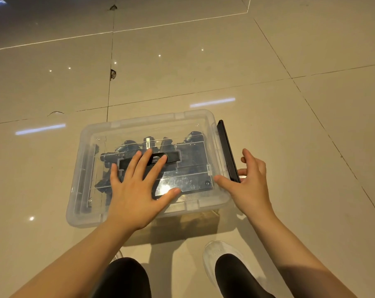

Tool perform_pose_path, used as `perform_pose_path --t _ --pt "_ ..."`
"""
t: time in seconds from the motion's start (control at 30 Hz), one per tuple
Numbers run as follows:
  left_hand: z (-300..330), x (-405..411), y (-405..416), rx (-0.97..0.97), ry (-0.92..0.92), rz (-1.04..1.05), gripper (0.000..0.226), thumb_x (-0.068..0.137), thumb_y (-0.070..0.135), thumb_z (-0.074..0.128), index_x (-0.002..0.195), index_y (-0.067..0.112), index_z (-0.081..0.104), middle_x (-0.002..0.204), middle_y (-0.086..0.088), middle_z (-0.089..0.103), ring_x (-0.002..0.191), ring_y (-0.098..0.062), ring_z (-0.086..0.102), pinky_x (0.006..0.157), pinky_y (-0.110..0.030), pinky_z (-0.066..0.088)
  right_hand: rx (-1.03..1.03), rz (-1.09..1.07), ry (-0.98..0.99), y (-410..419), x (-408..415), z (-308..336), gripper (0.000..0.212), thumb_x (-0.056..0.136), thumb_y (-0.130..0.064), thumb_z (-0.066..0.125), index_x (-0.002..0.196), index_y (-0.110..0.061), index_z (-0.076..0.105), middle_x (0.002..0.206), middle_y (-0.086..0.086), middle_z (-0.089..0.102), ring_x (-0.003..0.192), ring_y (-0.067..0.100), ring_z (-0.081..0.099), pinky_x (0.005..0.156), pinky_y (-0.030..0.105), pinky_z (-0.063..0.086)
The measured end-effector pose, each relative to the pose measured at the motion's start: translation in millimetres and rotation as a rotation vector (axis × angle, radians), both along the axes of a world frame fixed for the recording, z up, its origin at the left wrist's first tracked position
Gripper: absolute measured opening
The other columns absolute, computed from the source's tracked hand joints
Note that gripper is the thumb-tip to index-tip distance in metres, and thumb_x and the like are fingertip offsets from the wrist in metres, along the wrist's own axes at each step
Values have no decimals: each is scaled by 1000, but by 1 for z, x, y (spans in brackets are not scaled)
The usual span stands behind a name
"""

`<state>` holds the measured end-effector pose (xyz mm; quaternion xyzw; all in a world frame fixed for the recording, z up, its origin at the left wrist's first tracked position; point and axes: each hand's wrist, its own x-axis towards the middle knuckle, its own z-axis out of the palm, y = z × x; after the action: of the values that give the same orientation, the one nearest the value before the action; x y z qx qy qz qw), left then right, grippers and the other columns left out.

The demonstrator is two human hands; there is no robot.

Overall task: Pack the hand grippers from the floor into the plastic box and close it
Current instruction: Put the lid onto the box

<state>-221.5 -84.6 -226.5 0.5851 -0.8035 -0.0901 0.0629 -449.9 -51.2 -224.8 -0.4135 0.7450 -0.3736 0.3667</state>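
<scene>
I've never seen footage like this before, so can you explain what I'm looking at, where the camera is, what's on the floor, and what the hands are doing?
There is no machine here, only a person. The one picture comes from a camera worn on the head, looking down at their own arms.

On the tiled floor stands a clear plastic box with its lid on. Dark hand grippers show through it.

The left hand lies flat on the lid, fingers spread over its black handle, holding nothing. The right hand is at the box's right end, its fingers curled around the black latch, which stands swung out, not yet closed. A white shoe shows below.
</scene>
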Motion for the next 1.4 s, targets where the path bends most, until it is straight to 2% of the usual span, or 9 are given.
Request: perform_pose_path --t 0.1,0.23,0.37,0.53,0.7,0.97,1.03,1.2,1.4 --pt "0 0 0 0 0 -2 78 78 84 13 144 42 22 156 4 19 145 -16 11 111 -63 3 35 47 -24 0 2 -5 66 80 -29 71 139 -28 40 118 -11 41 103 6 47 94 27 40" --pt "-1 1 1 -1 -12 4 78 77 84 13 144 44 20 156 4 18 145 -16 9 111 -63 2 -33 53 -30 4 7 -4 59 84 -23 67 136 -31 43 108 -19 43 94 -6 48 78 3 36" --pt "-1 0 2 3 -28 1 78 78 83 12 144 43 20 157 3 18 145 -18 10 111 -64 2 -122 142 282 6 8 -2 55 86 -25 65 137 -25 46 117 -5 54 112 16 48 99 35 38" --pt "-3 0 2 -9 -16 -3 75 81 81 14 144 42 21 156 2 22 144 -20 14 110 -65 5 -42 216 558 11 3 1 55 90 -42 51 140 -22 41 131 4 50 122 23 44 100 40 31" --pt "-7 -2 3 -90 44 29 67 86 69 26 142 35 37 153 2 29 142 -17 21 113 -57 13 -352 528 823 -4 45 13 51 94 -34 34 143 -21 33 146 5 36 138 24 30 111 55 21" --pt "-3 59 16 -313 427 425 53 83 45 54 130 22 49 138 -1 40 133 -18 33 114 -52 16 -110 707 900 -52 60 -9 62 92 -51 10 148 -28 24 157 2 19 144 21 13 116 50 7" --pt "-13 93 27 -199 424 685 73 78 62 51 140 30 32 144 -1 34 134 -20 30 111 -53 24 -96 718 914 -51 62 -7 62 92 -54 12 147 -29 27 156 4 22 143 24 15 114 53 10" --pt "-21 104 36 361 1266 1010 99 63 67 66 144 45 14 144 4 34 121 -19 46 98 -40 40 -141 829 975 -56 82 0 67 91 -64 12 145 -31 31 153 5 29 141 28 19 111 62 8" --pt "-14 106 41 47 1095 950 87 70 48 73 142 41 25 122 17 46 118 -9 48 101 -37 43 -240 909 905 -53 102 -3 63 91 -63 22 142 -31 38 151 4 34 141 23 25 113 59 11"
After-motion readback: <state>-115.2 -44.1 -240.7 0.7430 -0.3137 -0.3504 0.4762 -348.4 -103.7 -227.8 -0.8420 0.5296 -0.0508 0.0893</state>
